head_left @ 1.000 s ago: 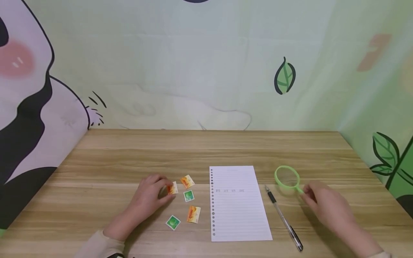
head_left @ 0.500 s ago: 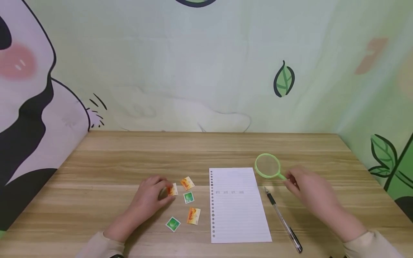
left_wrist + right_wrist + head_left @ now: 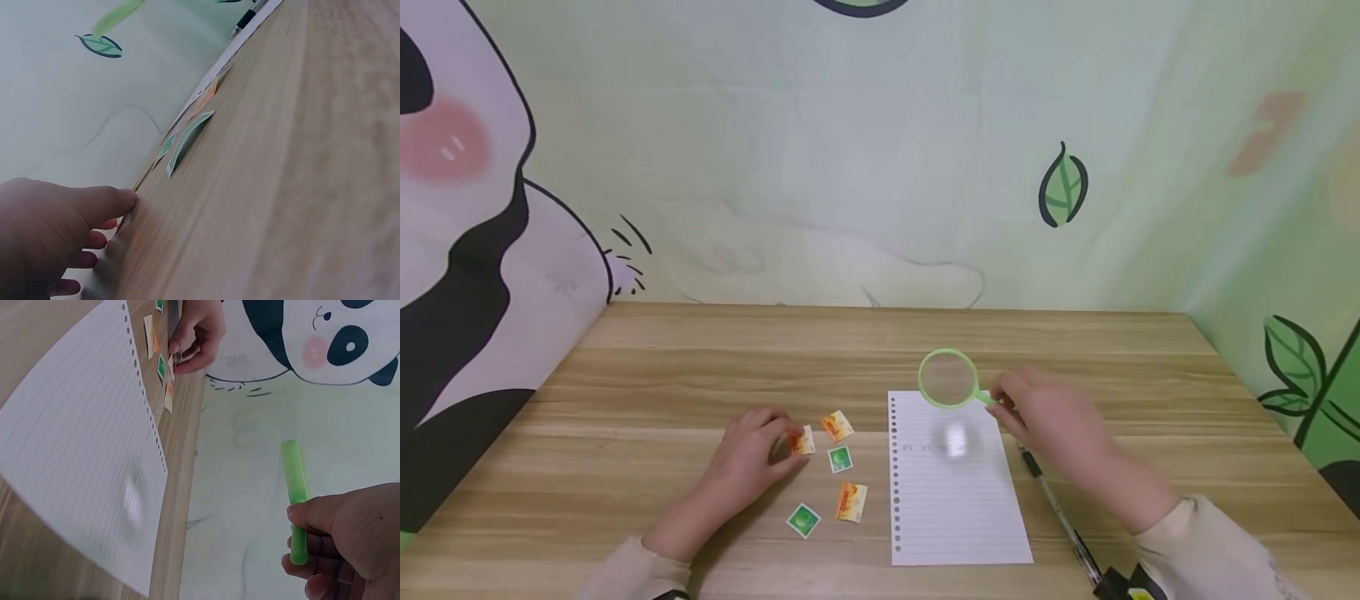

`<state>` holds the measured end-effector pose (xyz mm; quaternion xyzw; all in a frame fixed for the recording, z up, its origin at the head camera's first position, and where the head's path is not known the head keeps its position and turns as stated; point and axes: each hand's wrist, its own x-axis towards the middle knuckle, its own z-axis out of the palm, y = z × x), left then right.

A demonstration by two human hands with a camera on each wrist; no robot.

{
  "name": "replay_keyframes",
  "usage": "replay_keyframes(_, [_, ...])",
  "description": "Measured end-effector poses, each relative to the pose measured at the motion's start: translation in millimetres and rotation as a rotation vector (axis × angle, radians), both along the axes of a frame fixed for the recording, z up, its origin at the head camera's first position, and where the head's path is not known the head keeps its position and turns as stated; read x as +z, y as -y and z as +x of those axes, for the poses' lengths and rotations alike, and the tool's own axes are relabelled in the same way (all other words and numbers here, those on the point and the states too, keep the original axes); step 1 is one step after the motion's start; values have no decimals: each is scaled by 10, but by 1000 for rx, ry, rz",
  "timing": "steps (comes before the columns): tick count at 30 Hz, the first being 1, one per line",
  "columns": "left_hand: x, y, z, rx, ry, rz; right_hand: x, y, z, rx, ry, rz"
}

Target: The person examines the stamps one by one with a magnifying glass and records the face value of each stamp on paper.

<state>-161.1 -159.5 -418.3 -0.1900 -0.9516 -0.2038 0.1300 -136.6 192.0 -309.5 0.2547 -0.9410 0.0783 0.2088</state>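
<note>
My right hand (image 3: 1063,421) pinches the handle of a green-rimmed magnifying glass (image 3: 948,378), raised over the top edge of a lined sheet of paper (image 3: 955,508). In the right wrist view, thumb and fingers wrap its green handle (image 3: 294,469). A bright spot of light falls on the sheet near a short row of marks. To the left, my left hand (image 3: 751,450) holds a small orange-and-white stamp (image 3: 806,440) down on the table between thumb and forefinger, partly covering it. In the left wrist view that hand's thumb (image 3: 115,203) reaches to the tabletop.
Right of the left hand lie two more orange stamps (image 3: 852,502) and two green ones (image 3: 804,521). A black-gripped pen (image 3: 1060,508) lies beside the sheet, partly below the right forearm. A printed panda backdrop (image 3: 880,167) rises behind the wooden table (image 3: 760,358).
My right hand has carried the magnifying glass leftward, from right of the pen to over the sheet's top edge, and a light spot now shows on the paper. My left hand stays put.
</note>
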Motion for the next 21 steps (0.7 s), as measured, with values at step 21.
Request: replay_keyframes(21, [15, 22, 12, -6, -6, 4, -160, 718, -92, 202, -114, -13])
